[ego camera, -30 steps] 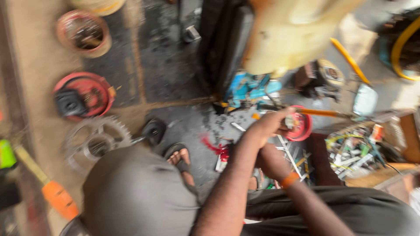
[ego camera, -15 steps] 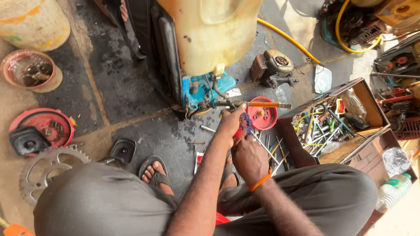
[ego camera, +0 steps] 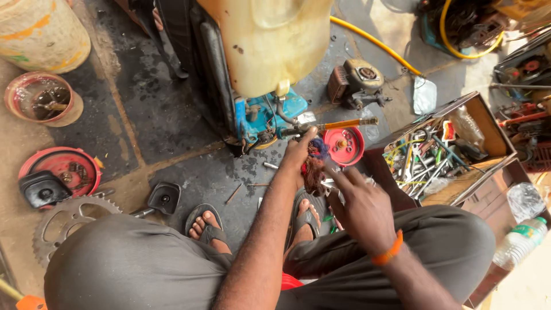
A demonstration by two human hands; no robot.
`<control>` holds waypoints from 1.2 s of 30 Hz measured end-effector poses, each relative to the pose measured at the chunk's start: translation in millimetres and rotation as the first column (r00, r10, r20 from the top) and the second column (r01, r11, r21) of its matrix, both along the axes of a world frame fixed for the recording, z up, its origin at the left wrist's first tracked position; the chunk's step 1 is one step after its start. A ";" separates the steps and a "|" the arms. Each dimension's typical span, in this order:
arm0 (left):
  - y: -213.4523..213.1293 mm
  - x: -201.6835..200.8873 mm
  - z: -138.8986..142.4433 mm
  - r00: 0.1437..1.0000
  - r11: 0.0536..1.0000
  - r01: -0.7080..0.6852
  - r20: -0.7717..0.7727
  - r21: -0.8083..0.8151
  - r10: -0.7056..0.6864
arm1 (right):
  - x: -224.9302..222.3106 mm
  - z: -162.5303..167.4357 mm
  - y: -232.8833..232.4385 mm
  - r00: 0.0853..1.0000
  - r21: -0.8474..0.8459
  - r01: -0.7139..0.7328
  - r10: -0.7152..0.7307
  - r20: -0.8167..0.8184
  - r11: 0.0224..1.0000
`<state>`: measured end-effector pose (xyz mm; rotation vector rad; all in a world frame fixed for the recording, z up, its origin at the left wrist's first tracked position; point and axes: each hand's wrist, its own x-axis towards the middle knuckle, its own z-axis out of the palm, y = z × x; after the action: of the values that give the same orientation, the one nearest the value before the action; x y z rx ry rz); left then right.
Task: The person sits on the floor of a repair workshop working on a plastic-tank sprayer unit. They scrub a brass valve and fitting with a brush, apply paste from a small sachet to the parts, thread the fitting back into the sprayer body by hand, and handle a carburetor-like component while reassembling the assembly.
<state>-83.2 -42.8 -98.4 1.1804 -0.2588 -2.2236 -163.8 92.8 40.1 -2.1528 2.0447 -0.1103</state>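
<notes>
Head view: I am sitting on the floor, working at the blue pump unit under the yellowish tank, centre top of the frame. My left hand is closing its grip on a screwdriver with an orange handle, tip at the pump fitting. My right hand is pinching a frayed rag, just below. Judged step: loosening or cleaning the fitting. The next move calls for a steady tip and the rag kept clear.

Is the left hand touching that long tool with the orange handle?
Touching. In the head view, the left hand wraps around the dark end of the orange-handled tool, with no gap visible between them.
</notes>
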 end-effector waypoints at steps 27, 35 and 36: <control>2.1 2.6 7.9 0.960 0.996 -0.082 -0.267 0.018 0.084 | 2.9 -47.6 -4.4 0.519 0.358 0.293 -0.462 0.719 0.886; -1.0 15.6 12.8 0.965 0.997 -0.055 -0.260 -0.053 0.039 | -11.9 -55.5 -6.6 0.288 0.206 0.286 -0.289 0.913 0.936; -3.2 15.9 12.5 0.976 0.999 -0.020 -0.218 -0.048 0.009 | -27.3 -49.4 -2.6 0.217 0.288 0.314 -0.364 0.906 0.905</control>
<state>-67.2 -46.0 -85.9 0.8995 -0.2138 -2.2965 -191.2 90.2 -9.2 -0.9540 1.5695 -1.1156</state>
